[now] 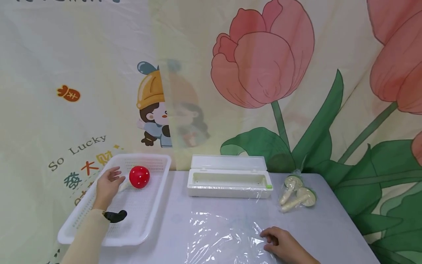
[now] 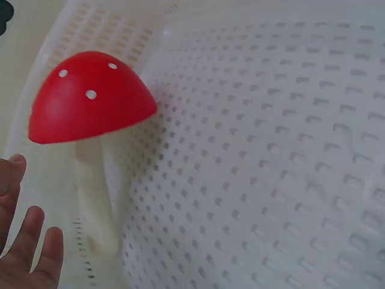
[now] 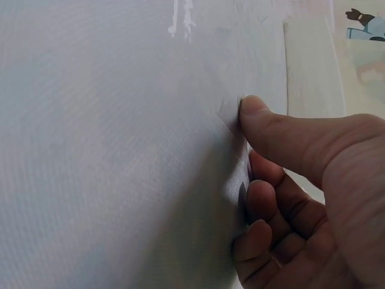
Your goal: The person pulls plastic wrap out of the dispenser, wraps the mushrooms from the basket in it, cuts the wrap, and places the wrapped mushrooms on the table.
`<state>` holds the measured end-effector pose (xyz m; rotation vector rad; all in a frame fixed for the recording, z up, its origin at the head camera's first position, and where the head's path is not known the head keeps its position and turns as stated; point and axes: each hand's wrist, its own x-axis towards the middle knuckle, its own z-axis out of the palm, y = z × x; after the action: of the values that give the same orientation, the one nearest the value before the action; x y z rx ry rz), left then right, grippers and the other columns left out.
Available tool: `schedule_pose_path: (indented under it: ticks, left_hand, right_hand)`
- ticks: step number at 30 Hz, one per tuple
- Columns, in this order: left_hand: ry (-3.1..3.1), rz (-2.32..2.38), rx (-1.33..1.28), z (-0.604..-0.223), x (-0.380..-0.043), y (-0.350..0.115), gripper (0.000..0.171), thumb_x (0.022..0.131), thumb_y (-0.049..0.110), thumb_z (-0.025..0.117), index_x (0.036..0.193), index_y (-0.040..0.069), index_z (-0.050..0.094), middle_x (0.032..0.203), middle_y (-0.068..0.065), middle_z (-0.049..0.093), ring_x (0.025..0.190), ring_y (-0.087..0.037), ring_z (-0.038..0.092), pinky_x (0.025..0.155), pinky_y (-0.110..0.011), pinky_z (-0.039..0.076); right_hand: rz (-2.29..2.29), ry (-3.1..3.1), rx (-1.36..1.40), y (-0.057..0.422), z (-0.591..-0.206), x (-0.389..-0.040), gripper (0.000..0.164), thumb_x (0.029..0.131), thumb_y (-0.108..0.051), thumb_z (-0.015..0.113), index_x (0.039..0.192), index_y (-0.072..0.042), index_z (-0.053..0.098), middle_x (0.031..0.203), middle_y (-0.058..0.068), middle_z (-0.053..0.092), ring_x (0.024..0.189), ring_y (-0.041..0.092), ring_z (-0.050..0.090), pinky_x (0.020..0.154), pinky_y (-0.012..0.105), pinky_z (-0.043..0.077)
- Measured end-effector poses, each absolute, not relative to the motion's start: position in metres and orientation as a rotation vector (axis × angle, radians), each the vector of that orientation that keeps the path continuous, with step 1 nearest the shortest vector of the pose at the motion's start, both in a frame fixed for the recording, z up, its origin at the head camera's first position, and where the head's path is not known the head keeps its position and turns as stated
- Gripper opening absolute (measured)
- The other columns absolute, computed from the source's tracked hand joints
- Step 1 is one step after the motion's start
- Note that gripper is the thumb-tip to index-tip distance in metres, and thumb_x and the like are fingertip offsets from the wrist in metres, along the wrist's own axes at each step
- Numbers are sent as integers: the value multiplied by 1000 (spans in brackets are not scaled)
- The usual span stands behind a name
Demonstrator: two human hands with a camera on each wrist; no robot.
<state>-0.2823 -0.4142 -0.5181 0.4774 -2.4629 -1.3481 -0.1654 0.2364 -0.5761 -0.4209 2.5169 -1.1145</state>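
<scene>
My left hand (image 1: 108,185) hovers over the left side of a white perforated plastic basket (image 1: 153,220), fingers apart and holding nothing. Just right of it in the head view lies a toy mushroom with a white-dotted red cap (image 1: 139,177). Its pale stem (image 2: 96,205) points toward my fingers in the left wrist view, with a gap between. At the table's front right, my right hand (image 1: 285,244) pinches the edge of a clear sheet of plastic wrap (image 1: 224,238). The wrap creases by my thumb (image 3: 255,111) in the right wrist view.
A white wrap dispenser box (image 1: 229,192) stands at the back with its lid up and a green piece at its right end. Right of it lie two pale-stemmed toy mushrooms (image 1: 296,196) in clear plastic. A printed cloth backdrop (image 1: 191,73) hangs behind the table.
</scene>
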Motion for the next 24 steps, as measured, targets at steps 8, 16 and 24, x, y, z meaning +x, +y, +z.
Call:
schedule_pose_path:
  ticks: [8,16,24]
  left_hand:
    - [-2684,-1104,308,-538,-284,-419,40,98,8,65,135,-7,58,130,-33,61,117,-48,57,99,-58,51]
    - [-2793,-1003,228,-536,-282,-418,34,98,9,64,127,-8,64,125,-34,63,110,-48,60,93,-60,53]
    - [-2869,-807,28,-535,-286,-415,26,95,7,67,114,-12,70,109,-30,71,96,-42,65,86,-58,54]
  right_hand:
    - [-1153,2517,-484,239,-577,-165,32,87,-24,82,114,-12,71,92,-2,60,80,2,50,66,23,44]
    - [-1174,2545,-563,239,-579,-165,31,88,-25,81,114,-12,72,89,-5,59,77,-1,49,66,23,45]
    - [-1180,2546,-573,240,-579,-164,30,88,-24,81,113,-11,72,89,-6,59,77,-1,49,65,23,45]
